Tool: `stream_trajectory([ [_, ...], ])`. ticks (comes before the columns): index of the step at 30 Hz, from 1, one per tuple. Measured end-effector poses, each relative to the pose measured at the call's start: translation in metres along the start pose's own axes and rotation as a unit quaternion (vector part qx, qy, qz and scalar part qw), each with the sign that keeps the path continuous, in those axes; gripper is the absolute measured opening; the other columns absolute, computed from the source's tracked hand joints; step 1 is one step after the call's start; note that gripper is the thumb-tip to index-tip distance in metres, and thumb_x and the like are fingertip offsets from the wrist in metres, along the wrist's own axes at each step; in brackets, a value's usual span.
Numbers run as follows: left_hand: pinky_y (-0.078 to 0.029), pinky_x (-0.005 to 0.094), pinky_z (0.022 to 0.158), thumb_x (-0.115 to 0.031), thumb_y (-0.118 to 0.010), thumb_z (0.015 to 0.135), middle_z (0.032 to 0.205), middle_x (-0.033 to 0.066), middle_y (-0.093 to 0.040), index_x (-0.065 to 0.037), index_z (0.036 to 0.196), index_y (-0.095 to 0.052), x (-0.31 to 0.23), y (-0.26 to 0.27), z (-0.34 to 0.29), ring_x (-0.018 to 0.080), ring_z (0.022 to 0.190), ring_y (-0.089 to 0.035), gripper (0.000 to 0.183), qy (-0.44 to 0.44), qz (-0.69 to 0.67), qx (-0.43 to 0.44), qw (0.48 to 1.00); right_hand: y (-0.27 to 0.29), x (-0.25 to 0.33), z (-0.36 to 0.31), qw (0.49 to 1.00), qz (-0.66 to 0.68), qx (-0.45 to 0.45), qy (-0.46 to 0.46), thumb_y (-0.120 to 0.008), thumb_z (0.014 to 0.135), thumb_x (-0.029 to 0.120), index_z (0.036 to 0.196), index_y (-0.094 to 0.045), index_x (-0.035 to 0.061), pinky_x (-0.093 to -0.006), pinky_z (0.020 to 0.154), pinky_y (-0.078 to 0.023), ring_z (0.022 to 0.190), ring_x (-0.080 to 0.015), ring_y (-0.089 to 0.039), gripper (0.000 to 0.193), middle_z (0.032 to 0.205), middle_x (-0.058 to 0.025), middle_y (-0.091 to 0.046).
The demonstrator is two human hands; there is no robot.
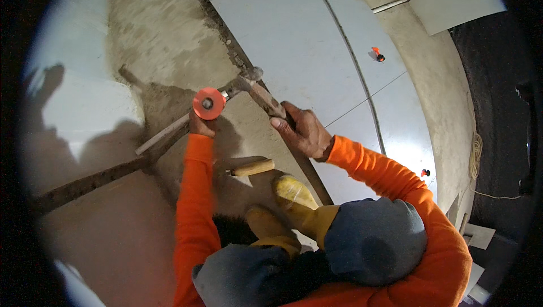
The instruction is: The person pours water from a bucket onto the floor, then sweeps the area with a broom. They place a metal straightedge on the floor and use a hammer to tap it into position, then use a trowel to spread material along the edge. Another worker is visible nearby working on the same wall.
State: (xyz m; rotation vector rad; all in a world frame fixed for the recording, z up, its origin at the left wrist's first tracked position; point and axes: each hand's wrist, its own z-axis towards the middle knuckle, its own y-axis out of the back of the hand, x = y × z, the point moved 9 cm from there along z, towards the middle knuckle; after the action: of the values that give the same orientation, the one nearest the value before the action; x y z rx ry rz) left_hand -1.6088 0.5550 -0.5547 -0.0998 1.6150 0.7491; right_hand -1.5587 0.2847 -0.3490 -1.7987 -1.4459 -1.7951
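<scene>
My left hand [202,127] is closed below the round orange guard of a chisel [208,103], whose dark struck end faces up. The chisel's lower end is hidden. My right hand [305,130] is wrapped round the handle of a hammer [263,98], its thumb along the wood. The metal hammer head lies close to the right of the orange guard; whether they touch I cannot tell. On the floor between my hands and my boots lies a wooden-handled tool [253,167]. A pale wooden stick [164,134] slants down left of my left hand.
Large blue-grey tiles [294,30] run along the right, edged by a dark gap. Orange-and-black spacers [378,54] stand in their joints. Bare rough concrete [169,30] lies ahead. My yellow boots [295,192] are just below the tool. A coiled cord [476,154] lies far right.
</scene>
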Motion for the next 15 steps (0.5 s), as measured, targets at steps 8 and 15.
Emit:
stream_trajectory([
  [8, -0.055, 0.04, 0.084, -0.017, -0.067, 0.093, 0.108, 0.0168, -0.071, -0.003, 0.114, -0.065, -0.025, 0.0, 0.01, 0.03, 0.1, -0.069, 0.025, -0.035, 0.244, 0.115, 0.962, 0.053, 0.092, 0.0, 0.97, -0.004, -0.136, 0.201, -0.056, 0.103, 0.037, 0.12, -0.047, -0.0016, -0.0476, 0.055, -0.047, 0.06, -0.0433, -0.063, 0.043, 0.064, -0.0225, -0.056],
  [15, -0.056, 0.0425, 0.079, -0.015, -0.069, 0.09, 0.1, 0.0196, -0.072, -0.001, 0.106, -0.067, -0.002, -0.012, 0.027, 0.0373, 0.096, -0.069, 0.021, 0.011, -0.074, 0.078, 0.994, -0.01, 0.035, 0.031, 0.965, -0.249, 0.077, -0.021, -0.054, 0.104, 0.03, 0.12, -0.051, -0.0016, -0.0417, 0.055, -0.053, 0.061, -0.0348, -0.069, 0.035, 0.068, -0.0179, -0.066],
])
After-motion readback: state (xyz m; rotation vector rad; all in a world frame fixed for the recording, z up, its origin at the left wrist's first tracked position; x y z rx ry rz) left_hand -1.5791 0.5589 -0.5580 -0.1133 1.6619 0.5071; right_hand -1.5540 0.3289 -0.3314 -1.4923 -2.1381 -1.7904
